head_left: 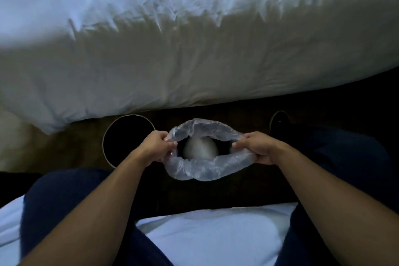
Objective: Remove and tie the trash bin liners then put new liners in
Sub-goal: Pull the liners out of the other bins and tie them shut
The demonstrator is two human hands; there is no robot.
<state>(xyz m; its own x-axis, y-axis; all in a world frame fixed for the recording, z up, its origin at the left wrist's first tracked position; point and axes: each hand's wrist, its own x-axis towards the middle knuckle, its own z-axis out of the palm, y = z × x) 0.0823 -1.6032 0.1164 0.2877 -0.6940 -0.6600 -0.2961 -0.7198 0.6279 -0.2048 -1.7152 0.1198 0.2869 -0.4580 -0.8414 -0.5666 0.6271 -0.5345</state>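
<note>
White bedding between the knees, both hands out on the liner!
Left hand and right hand each have their fingers curled tight on the rim of the clear liner, holding its mouth wide, with a pale lump inside. Just left stands the black bin; beyond it, another bed's white duvet.

One bin, one liner, two hands

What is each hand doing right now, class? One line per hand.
Left hand: closed, gripping the left rim of the clear liner.
Right hand: closed, gripping the liner's right rim.
</note>
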